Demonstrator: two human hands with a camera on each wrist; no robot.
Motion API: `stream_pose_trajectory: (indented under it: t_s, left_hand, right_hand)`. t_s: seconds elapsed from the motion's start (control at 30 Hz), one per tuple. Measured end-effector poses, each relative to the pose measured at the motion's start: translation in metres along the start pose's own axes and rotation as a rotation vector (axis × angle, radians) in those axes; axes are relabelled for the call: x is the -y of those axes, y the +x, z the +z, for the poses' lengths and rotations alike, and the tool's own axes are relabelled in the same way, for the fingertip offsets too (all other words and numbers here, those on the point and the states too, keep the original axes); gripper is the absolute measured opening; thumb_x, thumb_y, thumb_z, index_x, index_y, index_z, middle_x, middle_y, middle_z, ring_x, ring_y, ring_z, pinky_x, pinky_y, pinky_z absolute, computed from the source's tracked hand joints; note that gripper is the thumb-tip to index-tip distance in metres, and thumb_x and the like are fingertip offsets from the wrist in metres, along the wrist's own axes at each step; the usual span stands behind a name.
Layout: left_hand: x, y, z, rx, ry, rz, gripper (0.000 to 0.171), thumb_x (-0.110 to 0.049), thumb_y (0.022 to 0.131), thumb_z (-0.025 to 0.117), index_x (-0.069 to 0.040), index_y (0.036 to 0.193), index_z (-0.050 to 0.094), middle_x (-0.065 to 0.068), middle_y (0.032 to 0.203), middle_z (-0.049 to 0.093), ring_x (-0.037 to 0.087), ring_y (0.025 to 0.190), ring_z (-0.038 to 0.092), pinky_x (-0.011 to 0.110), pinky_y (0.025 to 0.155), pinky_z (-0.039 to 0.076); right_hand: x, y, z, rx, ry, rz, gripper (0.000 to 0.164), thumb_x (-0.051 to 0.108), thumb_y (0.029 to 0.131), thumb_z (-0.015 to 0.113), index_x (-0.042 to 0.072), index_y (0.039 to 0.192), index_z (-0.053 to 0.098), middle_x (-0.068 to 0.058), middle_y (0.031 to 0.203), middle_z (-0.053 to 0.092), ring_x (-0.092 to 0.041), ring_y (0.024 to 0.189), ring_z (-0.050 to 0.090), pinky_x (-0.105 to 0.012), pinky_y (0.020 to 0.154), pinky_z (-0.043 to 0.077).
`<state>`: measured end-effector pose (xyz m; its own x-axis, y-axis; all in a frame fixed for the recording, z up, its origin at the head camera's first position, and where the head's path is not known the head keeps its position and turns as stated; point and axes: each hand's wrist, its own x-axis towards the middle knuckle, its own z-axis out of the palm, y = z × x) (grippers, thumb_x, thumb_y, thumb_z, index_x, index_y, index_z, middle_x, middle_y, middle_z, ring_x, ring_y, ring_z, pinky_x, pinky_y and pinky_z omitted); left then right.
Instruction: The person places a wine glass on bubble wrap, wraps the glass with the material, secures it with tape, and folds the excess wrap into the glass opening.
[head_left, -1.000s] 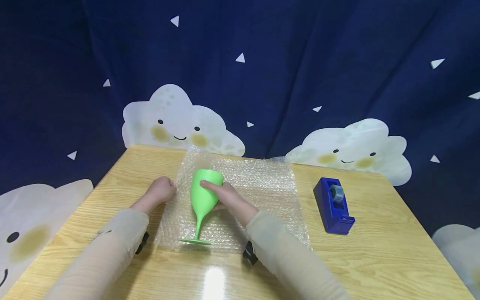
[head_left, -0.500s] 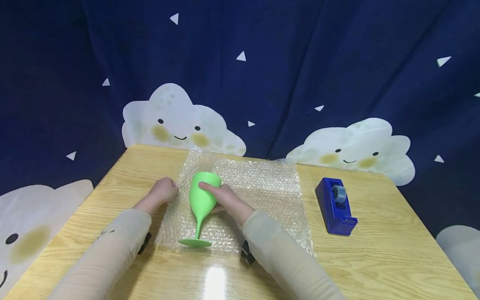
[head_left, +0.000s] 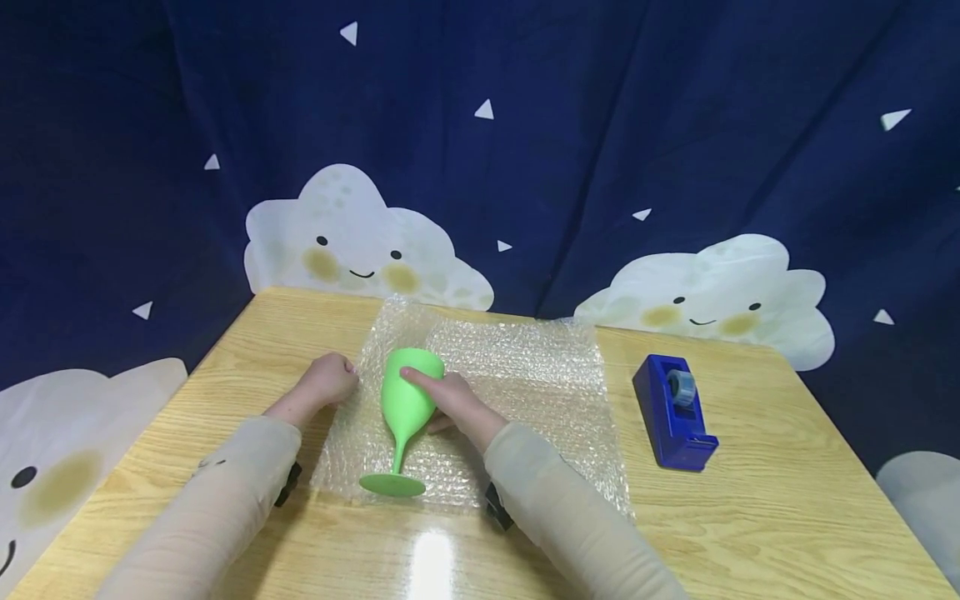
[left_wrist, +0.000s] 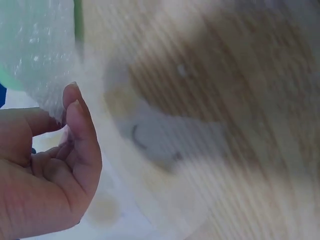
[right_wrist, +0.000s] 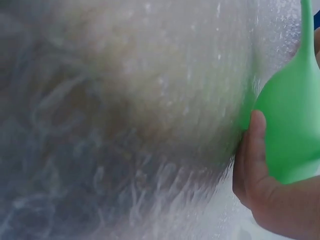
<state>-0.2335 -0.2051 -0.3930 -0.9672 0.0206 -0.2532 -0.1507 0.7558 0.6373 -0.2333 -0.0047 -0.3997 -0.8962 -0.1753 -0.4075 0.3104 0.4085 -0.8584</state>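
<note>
A bright green plastic goblet (head_left: 407,400) is over the left part of a sheet of bubble wrap (head_left: 532,392), its bowl away from me and its round foot towards me. My right hand (head_left: 459,400) holds the bowl from the right, thumb on top and the other fingers beneath. In the right wrist view, fingers (right_wrist: 257,155) lie along the green bowl (right_wrist: 292,117), close to the wrap. My left hand (head_left: 328,381) is at the wrap's left edge. The left wrist view shows that hand (left_wrist: 55,160) pinching a corner of the bubble wrap (left_wrist: 47,65) between thumb and fingers.
A blue tape dispenser (head_left: 675,417) with a roll of clear tape (head_left: 681,388) stands to the right of the wrap on the wooden table (head_left: 772,500). Behind the table hangs a dark blue curtain (head_left: 570,125) with smiling clouds.
The goblet has tilted slightly, so that more of its round foot shows. Both hands keep their hold with hardly any movement, and the head view has shifted a little.
</note>
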Motion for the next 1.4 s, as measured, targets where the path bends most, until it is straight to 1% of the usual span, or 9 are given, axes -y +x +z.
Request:
stream_pose_trajectory:
  t_s: [0.13,0.3,0.43,0.57,0.83,1.1,1.2,1.3,1.4]
  left_hand:
    - [-0.002,-0.001,-0.006,0.026,-0.072,0.020,0.029,-0.005,0.088,0.040,-0.013,0.060,0.037,-0.005,0.054,0.035,0.008,0.048,0.038,0.020,0.048,0.040]
    - [-0.005,-0.003,-0.013,0.113,-0.206,0.027,0.022,-0.008,0.091,0.044,-0.007,0.069,0.043,-0.003,0.063,0.041,0.008,0.053,0.040,0.021,0.055,0.044]
    - [-0.007,-0.003,-0.016,0.178,-0.294,0.032,0.022,-0.011,0.092,0.045,0.008,0.093,0.056,0.000,0.076,0.050,0.008,0.064,0.048,0.023,0.063,0.050]
    - [-0.009,0.000,-0.015,0.234,-0.386,-0.002,0.037,-0.013,0.094,0.043,0.014,0.119,0.048,0.004,0.094,0.053,0.009,0.079,0.052,0.022,0.074,0.053]
    - [-0.015,0.007,-0.008,0.258,-0.552,0.007,0.045,-0.011,0.099,0.034,0.018,0.133,0.031,0.015,0.106,0.055,0.006,0.076,0.061,0.021,0.076,0.056]
    - [-0.015,0.010,0.008,0.241,-0.530,-0.009,0.050,-0.016,0.097,0.047,0.015,0.133,0.031,0.004,0.090,0.054,0.004,0.068,0.056,0.018,0.066,0.055]
    - [-0.015,0.010,0.013,0.275,-0.509,0.005,0.054,-0.021,0.098,0.045,0.016,0.134,0.028,0.017,0.105,0.055,0.009,0.079,0.058,0.022,0.073,0.056]
    - [-0.014,0.012,0.018,0.325,-0.519,0.032,0.058,-0.025,0.100,0.040,0.016,0.138,0.024,0.032,0.126,0.047,0.022,0.098,0.061,0.030,0.085,0.055]
    - [-0.014,0.014,0.024,0.372,-0.554,0.055,0.062,-0.030,0.101,0.037,0.015,0.140,0.020,0.035,0.136,0.039,0.036,0.116,0.054,0.036,0.094,0.051]
  right_hand:
    - [0.000,-0.001,-0.002,-0.040,0.002,0.002,0.081,0.055,0.078,0.066,-0.008,0.122,0.042,-0.011,0.092,0.054,-0.017,0.055,0.057,-0.031,0.052,0.056]
    - [0.001,-0.002,-0.004,-0.048,-0.001,0.000,0.083,0.053,0.078,0.067,-0.009,0.126,0.038,-0.011,0.092,0.053,-0.017,0.057,0.057,-0.032,0.054,0.057]
    - [0.002,-0.002,-0.006,-0.039,-0.008,0.000,0.079,0.052,0.079,0.067,-0.009,0.122,0.042,-0.011,0.092,0.053,-0.017,0.060,0.058,-0.032,0.056,0.057]
    - [0.002,-0.002,-0.008,-0.027,-0.011,0.006,0.073,0.052,0.080,0.066,-0.008,0.117,0.046,-0.009,0.089,0.052,-0.016,0.060,0.056,-0.030,0.056,0.057]
    - [0.001,-0.004,-0.010,-0.056,-0.017,-0.013,0.069,0.052,0.080,0.066,-0.006,0.113,0.048,-0.007,0.085,0.052,-0.016,0.057,0.056,-0.032,0.055,0.057]
    - [-0.006,-0.001,-0.017,-0.050,-0.058,-0.014,0.067,0.056,0.079,0.065,-0.004,0.107,0.054,-0.007,0.082,0.054,-0.019,0.064,0.058,-0.032,0.057,0.057]
    - [-0.012,0.000,-0.024,-0.010,-0.056,0.024,0.068,0.059,0.079,0.063,-0.002,0.108,0.057,-0.006,0.083,0.057,-0.017,0.067,0.057,-0.028,0.058,0.055]
    - [-0.017,0.002,-0.030,0.031,-0.023,0.053,0.070,0.060,0.079,0.062,-0.001,0.111,0.057,-0.006,0.084,0.060,-0.014,0.067,0.057,-0.026,0.058,0.055]
    - [-0.021,0.004,-0.034,0.065,0.016,0.055,0.069,0.059,0.081,0.061,-0.002,0.113,0.057,-0.006,0.083,0.060,-0.013,0.067,0.058,-0.025,0.058,0.055]
